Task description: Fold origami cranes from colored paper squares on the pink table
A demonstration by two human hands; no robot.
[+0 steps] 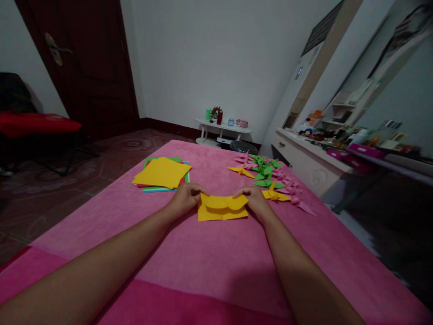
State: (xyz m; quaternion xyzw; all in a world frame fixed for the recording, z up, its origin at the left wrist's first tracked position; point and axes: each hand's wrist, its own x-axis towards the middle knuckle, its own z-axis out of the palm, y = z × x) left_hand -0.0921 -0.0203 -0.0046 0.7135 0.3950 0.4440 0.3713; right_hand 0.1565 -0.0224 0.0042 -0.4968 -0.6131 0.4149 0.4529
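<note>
A partly folded yellow paper sheet (221, 207) lies on the pink cloth (209, 262) in front of me. My left hand (185, 198) pinches its left edge with fingers closed. At the sheet's right edge, my right hand (254, 198) pinches it the same way. Both hands rest on the cloth and bend the top flap over. To the far left lies a stack of coloured paper squares (162, 174) with a yellow sheet on top. To the far right sits a heap of folded paper cranes (270, 178) in green, pink and yellow.
The pink surface ends near a white dresser (311, 162) crowded with small items on the right. A low white shelf (221, 128) stands at the back wall. A dark door (84, 63) and a chair with a red cushion (34, 124) are on the left.
</note>
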